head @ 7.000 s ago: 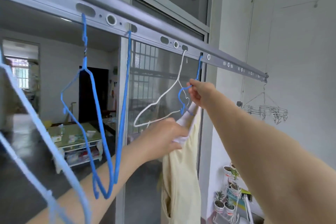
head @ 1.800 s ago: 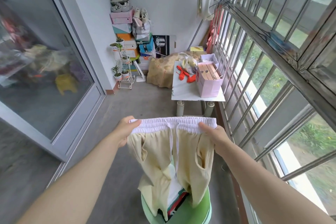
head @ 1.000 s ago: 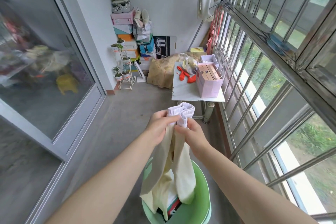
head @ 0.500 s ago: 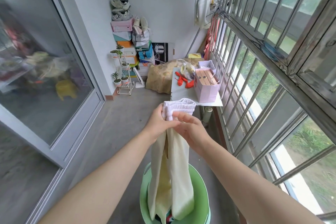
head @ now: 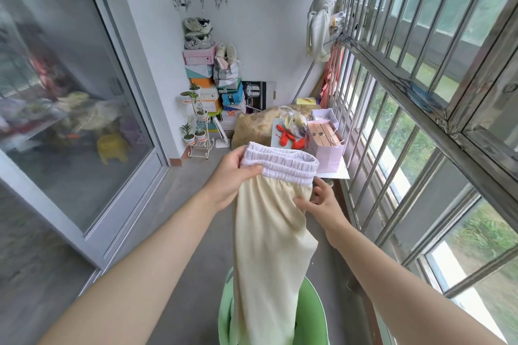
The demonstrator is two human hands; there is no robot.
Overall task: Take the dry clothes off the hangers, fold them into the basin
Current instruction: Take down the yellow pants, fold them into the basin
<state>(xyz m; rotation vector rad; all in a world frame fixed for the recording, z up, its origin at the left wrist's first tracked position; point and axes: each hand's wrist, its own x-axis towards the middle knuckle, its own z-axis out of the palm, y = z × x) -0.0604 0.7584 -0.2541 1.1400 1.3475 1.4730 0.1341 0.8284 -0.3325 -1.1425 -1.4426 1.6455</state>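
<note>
Cream pants (head: pixel 272 246) folded lengthwise, hanging straight down, lower end inside the green basin (head: pixel 311 316) on the floor. Left hand (head: pixel 229 176) grips the white waistband (head: pixel 283 165) at its left end. Right hand (head: pixel 322 204) fingers spread, thumb resting on the fabric's right edge just below the waistband. Table (head: pixel 333 175) with pink bag (head: pixel 326 145) behind.

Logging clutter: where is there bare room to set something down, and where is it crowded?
Free: the concrete floor between the glass door and the basin, up to the plant stand; a strip at the white table's near edge. Crowded: the rest of the table, around the pink bag; the far corner's shoe boxes; the basin, where the trousers hang.
</note>
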